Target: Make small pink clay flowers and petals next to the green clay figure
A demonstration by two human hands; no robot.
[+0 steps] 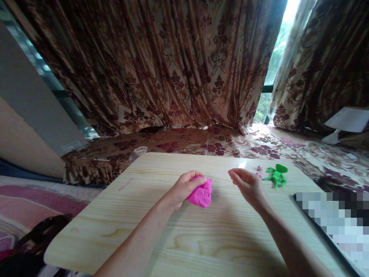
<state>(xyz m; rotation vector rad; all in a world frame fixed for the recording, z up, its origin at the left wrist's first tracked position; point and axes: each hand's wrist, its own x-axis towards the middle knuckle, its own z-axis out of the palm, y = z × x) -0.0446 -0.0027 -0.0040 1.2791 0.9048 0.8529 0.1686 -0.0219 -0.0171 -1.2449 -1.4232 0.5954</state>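
My left hand (184,188) is closed round a lump of bright pink modelling clay (201,193), holding it just above the light wooden table (144,215). To its right, my right hand (248,186) hovers with its fingertips pinched together; whatever is in the pinch is too small to make out. Beyond the right hand lie a green clay figure (276,175) and two small pink clay bits (259,168) on the table.
A dark device with a blurred screen (334,219) lies at the table's right edge. Behind the table are a floral-covered ledge (187,144), patterned curtains (161,65) and a window gap. A white object (347,123) sits far right. Bedding and a dark bag (37,234) lie at left.
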